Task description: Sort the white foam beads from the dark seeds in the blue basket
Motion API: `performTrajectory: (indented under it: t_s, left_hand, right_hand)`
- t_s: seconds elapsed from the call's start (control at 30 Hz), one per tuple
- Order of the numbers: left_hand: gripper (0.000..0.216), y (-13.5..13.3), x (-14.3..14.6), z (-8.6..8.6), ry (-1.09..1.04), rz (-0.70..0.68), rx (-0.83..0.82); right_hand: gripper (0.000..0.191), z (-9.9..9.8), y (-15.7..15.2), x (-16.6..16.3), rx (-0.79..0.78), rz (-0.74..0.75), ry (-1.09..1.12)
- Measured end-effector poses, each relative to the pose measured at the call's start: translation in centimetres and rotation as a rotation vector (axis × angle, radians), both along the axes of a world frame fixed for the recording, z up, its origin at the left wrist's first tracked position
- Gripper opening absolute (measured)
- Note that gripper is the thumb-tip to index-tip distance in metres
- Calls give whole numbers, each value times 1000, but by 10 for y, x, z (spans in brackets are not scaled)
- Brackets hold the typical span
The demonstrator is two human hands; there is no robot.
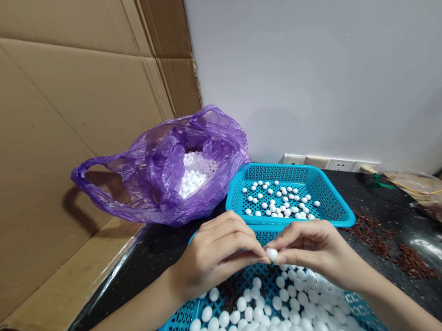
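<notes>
A small white ball (271, 254) is pinched between both hands above the near basket. My left hand (220, 251) touches its left side with thumb and fingertips pressed together. On the other side, my right hand (309, 247) grips it between thumb and forefinger. Below them, the near blue plastic basket (173, 328) holds many loose white balls (259, 324) and some dark reddish-brown bits. A second blue basket (332, 201) stands just behind, with white balls spread over its floor.
An open purple plastic bag (160, 171) with many white balls inside leans at the back left, beside a tall cardboard sheet (57, 124). Reddish-brown bits (414, 262) lie on the black countertop (388, 207) at right. Wall sockets (342, 165) and a yellow cable (423, 192) are behind.
</notes>
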State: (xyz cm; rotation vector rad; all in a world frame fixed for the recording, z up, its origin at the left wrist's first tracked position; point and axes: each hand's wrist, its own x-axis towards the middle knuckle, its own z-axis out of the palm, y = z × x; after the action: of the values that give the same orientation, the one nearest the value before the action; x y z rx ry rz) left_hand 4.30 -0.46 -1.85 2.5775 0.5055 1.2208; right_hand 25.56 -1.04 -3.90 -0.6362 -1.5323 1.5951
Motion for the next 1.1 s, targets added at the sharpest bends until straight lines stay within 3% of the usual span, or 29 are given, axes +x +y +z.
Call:
performTrajectory:
  t_s: [0.93, 1.03, 1.1]
  left_hand:
    - [15, 1, -3, -2, 45, -34, -29]
    - [13, 1, -3, -1, 38, -15, -33]
    - [11, 1, -1, -1, 23, 51, -31]
  right_hand:
    - [12, 0, 0, 2, 20, 45, -15]
    - [10, 1, 2, 2, 52, -5, -18]
    - [9, 1, 5, 1, 77, -119, -3]
